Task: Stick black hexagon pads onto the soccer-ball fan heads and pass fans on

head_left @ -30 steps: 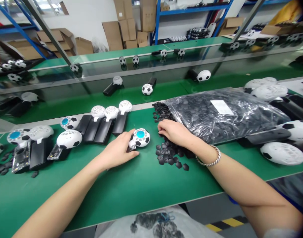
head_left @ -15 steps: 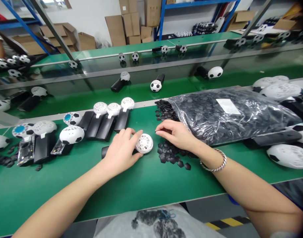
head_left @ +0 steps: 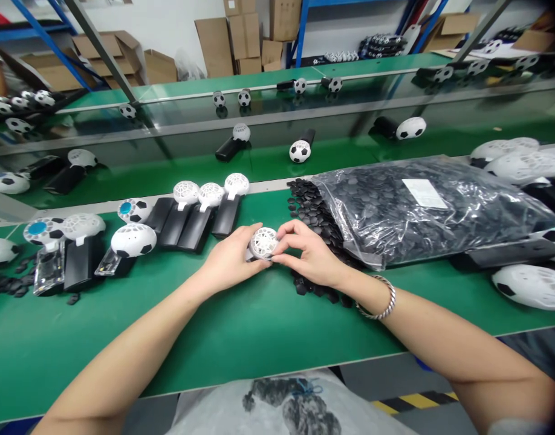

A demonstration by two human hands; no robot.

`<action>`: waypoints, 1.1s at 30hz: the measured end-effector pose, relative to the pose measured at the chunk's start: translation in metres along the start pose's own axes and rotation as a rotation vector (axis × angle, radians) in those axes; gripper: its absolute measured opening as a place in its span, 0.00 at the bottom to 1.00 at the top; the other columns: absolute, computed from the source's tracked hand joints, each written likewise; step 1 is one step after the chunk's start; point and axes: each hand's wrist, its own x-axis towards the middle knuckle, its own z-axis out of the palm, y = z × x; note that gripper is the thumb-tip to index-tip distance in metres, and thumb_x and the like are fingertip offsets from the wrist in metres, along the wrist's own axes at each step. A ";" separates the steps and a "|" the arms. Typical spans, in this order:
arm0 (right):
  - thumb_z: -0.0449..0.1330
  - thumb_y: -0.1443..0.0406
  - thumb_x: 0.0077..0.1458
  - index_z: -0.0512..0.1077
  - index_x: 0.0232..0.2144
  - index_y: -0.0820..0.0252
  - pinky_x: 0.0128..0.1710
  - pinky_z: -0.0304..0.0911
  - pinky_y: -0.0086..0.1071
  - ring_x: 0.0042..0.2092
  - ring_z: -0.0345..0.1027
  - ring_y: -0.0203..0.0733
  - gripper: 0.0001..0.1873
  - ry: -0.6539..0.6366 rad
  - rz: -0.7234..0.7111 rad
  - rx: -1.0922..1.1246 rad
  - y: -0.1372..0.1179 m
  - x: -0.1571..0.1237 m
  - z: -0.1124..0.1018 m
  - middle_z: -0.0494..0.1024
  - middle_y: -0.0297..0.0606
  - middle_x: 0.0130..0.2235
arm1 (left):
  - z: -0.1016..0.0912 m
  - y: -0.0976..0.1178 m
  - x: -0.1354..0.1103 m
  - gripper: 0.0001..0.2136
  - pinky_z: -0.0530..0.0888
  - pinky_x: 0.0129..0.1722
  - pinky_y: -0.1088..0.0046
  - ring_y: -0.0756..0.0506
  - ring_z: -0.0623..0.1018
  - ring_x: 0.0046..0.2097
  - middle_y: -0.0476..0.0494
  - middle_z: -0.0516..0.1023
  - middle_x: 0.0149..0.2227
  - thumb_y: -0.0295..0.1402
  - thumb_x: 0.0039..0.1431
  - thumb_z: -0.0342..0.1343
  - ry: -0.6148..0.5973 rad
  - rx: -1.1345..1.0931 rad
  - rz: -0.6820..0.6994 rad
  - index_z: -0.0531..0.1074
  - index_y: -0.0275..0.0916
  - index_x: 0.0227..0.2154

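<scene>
My left hand (head_left: 230, 261) is closed around a small hand-held fan with a white grille head (head_left: 263, 242), held just above the green table (head_left: 241, 338). My right hand (head_left: 307, 254) pinches at the right side of that fan head with thumb and fingers together; whether a black piece is between them is hidden. Loose black hexagonal pieces (head_left: 311, 205) lie spilled beside and under my right hand, out of a clear plastic bag (head_left: 422, 208) full of them.
Three white-headed fans with black handles (head_left: 200, 211) lie in a row behind my left hand. More football-patterned fans (head_left: 130, 238) sit at the left and at the right edge (head_left: 529, 284). A conveyor belt (head_left: 277, 160) with more fans runs behind. Cardboard boxes stand at the back.
My left hand turned the fan from its blue-centred side to its white grille and lifted it. My right hand left the pile of black pieces and came to the fan head.
</scene>
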 end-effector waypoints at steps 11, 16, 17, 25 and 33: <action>0.65 0.66 0.44 0.66 0.23 0.60 0.52 0.56 0.42 0.52 0.59 0.45 0.09 0.030 0.130 0.091 0.002 0.002 0.009 0.65 0.41 0.47 | 0.001 -0.004 0.001 0.31 0.70 0.46 0.63 0.39 0.71 0.50 0.40 0.68 0.52 0.41 0.47 0.58 0.025 -0.047 0.029 0.59 0.38 0.55; 0.64 0.66 0.44 0.60 0.30 0.58 0.42 0.62 0.37 0.50 0.62 0.45 0.14 0.025 0.229 0.102 -0.002 0.002 0.017 0.68 0.43 0.49 | 0.001 -0.004 0.002 0.30 0.71 0.44 0.65 0.40 0.72 0.48 0.40 0.70 0.51 0.41 0.47 0.59 0.033 -0.079 0.009 0.61 0.38 0.53; 0.63 0.66 0.44 0.60 0.30 0.58 0.40 0.62 0.36 0.50 0.63 0.45 0.14 0.030 0.233 0.089 -0.002 0.003 0.017 0.69 0.43 0.48 | 0.000 -0.004 0.003 0.29 0.71 0.44 0.65 0.40 0.73 0.47 0.40 0.70 0.51 0.42 0.47 0.58 0.033 -0.086 0.007 0.62 0.38 0.53; 0.60 0.66 0.49 0.70 0.26 0.60 0.34 0.61 0.31 0.35 0.68 0.37 0.03 -0.019 0.254 -0.266 0.007 0.014 -0.052 0.74 0.37 0.35 | 0.007 0.005 -0.005 0.30 0.71 0.47 0.63 0.40 0.71 0.50 0.42 0.68 0.54 0.35 0.46 0.58 -0.038 -0.038 0.051 0.59 0.40 0.54; 0.57 0.66 0.53 0.76 0.34 0.58 0.38 0.59 0.31 0.40 0.67 0.41 0.08 -0.350 0.200 -0.581 0.017 0.008 -0.050 0.75 0.38 0.36 | 0.022 0.049 0.006 0.30 0.67 0.52 0.65 0.43 0.69 0.54 0.47 0.68 0.54 0.23 0.44 0.49 -0.146 -0.064 0.361 0.60 0.43 0.54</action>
